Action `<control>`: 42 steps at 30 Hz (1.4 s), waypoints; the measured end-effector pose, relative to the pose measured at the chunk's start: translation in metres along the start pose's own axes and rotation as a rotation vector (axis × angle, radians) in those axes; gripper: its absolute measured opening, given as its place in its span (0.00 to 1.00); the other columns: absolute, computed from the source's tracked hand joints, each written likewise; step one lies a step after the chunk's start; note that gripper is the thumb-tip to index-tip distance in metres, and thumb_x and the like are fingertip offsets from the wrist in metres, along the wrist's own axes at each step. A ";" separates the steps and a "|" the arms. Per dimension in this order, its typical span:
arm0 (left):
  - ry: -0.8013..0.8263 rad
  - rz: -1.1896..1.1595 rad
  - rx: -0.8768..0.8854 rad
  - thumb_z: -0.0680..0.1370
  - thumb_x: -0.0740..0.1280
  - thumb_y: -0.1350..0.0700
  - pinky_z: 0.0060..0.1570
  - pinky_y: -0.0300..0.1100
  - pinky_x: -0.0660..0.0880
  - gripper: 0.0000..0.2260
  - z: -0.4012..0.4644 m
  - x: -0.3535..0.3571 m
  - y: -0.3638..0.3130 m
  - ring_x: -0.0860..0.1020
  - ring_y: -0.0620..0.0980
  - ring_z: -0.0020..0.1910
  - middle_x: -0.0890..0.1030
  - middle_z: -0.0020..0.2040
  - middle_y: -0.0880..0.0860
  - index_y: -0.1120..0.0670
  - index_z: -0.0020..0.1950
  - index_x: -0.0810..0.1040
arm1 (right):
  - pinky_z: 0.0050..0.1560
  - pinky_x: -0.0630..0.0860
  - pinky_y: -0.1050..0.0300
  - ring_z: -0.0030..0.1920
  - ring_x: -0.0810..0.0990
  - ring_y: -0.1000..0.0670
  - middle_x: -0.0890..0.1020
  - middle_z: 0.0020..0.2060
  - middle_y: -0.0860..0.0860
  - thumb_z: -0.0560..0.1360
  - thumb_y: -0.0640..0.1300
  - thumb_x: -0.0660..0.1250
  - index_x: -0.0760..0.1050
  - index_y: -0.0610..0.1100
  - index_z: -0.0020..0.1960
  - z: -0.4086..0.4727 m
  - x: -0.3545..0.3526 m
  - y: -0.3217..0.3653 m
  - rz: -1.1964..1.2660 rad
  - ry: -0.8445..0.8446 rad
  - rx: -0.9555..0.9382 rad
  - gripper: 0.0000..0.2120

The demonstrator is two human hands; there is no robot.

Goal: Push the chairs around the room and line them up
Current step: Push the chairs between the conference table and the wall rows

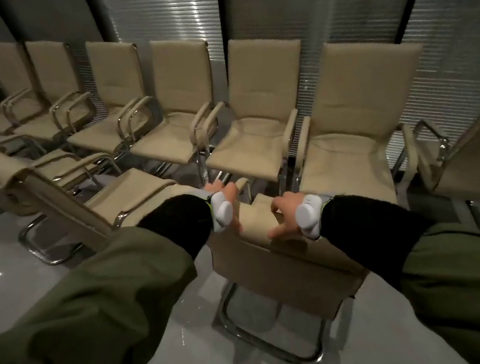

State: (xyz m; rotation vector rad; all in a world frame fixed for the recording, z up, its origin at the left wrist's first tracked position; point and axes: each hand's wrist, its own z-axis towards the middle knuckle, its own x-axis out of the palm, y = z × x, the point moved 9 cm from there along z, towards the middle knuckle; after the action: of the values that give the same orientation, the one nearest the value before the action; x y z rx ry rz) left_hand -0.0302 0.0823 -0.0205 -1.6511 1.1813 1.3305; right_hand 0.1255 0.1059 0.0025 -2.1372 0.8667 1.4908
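Both the left hand [223,198] and right hand [285,215] grip the top of a beige chair's backrest [257,220] (fingers curled over it), the row of chairs [252,110] directly ahead.

Beige chairs [254,123] stand on glossy grey floor [168,334].

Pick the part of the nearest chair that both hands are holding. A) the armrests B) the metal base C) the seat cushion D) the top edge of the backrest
D: the left hand and the right hand each curl over the top edge of the backrest of the nearest chair, whose back faces the camera; its seat and armrests lie beyond the hands and its metal base sits on the floor below.
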 end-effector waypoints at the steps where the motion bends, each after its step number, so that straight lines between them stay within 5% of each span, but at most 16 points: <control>1: 0.006 0.025 0.028 0.64 0.78 0.41 0.56 0.52 0.76 0.41 0.002 0.000 -0.001 0.74 0.57 0.59 0.70 0.64 0.54 0.46 0.72 0.63 | 0.51 0.73 0.57 0.58 0.78 0.44 0.77 0.60 0.46 0.70 0.64 0.72 0.72 0.43 0.67 0.001 0.003 -0.001 0.011 -0.005 0.012 0.34; 7: 0.135 0.145 0.197 0.51 0.76 0.30 0.57 0.57 0.76 0.47 0.020 0.028 -0.023 0.76 0.58 0.55 0.74 0.62 0.54 0.44 0.64 0.66 | 0.58 0.76 0.50 0.59 0.76 0.41 0.74 0.62 0.45 0.61 0.67 0.77 0.65 0.47 0.69 0.010 0.044 -0.017 0.011 0.035 0.174 0.45; 19: -0.052 0.127 0.354 0.60 0.77 0.34 0.61 0.52 0.67 0.41 -0.006 0.030 -0.031 0.72 0.58 0.60 0.74 0.61 0.55 0.51 0.65 0.68 | 0.49 0.77 0.50 0.53 0.79 0.42 0.76 0.56 0.49 0.55 0.68 0.77 0.64 0.53 0.66 0.007 0.056 -0.022 0.056 -0.022 0.242 0.46; 36: -0.076 0.082 0.149 0.61 0.76 0.35 0.59 0.51 0.68 0.37 -0.066 0.041 -0.017 0.72 0.57 0.59 0.74 0.59 0.54 0.50 0.63 0.68 | 0.51 0.78 0.49 0.54 0.79 0.43 0.76 0.57 0.48 0.57 0.69 0.76 0.65 0.52 0.65 -0.012 0.064 0.001 -0.014 -0.041 0.057 0.44; 42: -0.035 0.058 0.022 0.61 0.76 0.35 0.59 0.51 0.67 0.37 -0.095 0.047 -0.013 0.72 0.58 0.60 0.73 0.60 0.55 0.50 0.63 0.67 | 0.44 0.78 0.51 0.50 0.79 0.43 0.76 0.54 0.49 0.54 0.68 0.77 0.66 0.52 0.62 -0.011 0.067 0.009 -0.077 -0.046 -0.069 0.43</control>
State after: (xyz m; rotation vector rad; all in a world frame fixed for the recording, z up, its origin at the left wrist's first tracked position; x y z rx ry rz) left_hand 0.0165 -0.0102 -0.0447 -1.5828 1.2279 1.3718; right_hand 0.1427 0.0750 -0.0558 -2.1507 0.7185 1.5448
